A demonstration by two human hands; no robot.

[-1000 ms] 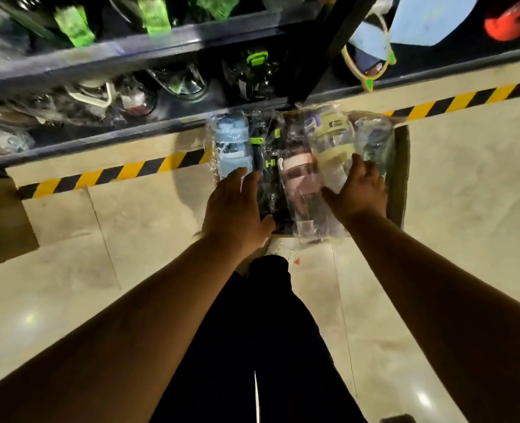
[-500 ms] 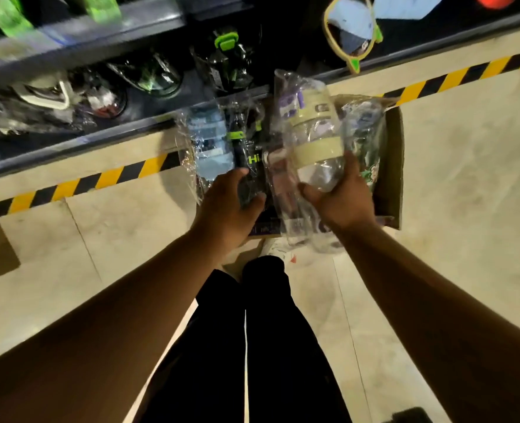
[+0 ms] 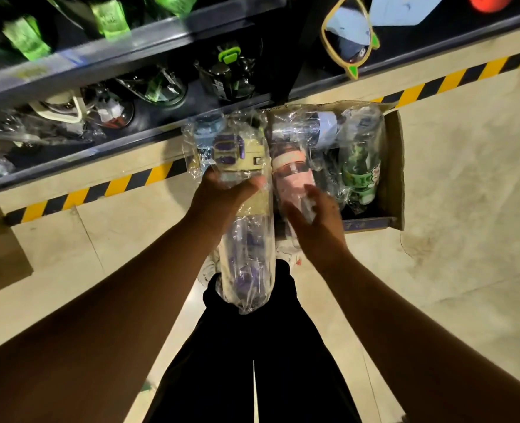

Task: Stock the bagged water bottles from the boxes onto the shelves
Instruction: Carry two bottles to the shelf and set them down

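Left grip (image 3: 225, 193): fingers curled round the cream-and-purple bagged bottle (image 3: 248, 254), near its lid end
Its place: held in the air just left of the box (image 3: 393, 166) — bottom end toward the person's legs
Right grip (image 3: 316, 215): open, fingers spread, holding nothing, over the pink bagged bottle (image 3: 292, 175) — contact too blurred to tell
Box: on the floor beside the lower shelf (image 3: 100, 149), the pink one and a green bagged bottle (image 3: 359, 169) inside

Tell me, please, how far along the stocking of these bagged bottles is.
Partly done. Bagged bottles already sit on the lower shelf. In hand: the left hand grips a cream and purple bagged bottle outside the box; the open right hand reaches toward the pink bottle. Left: that one, the green bottle and others in the box.
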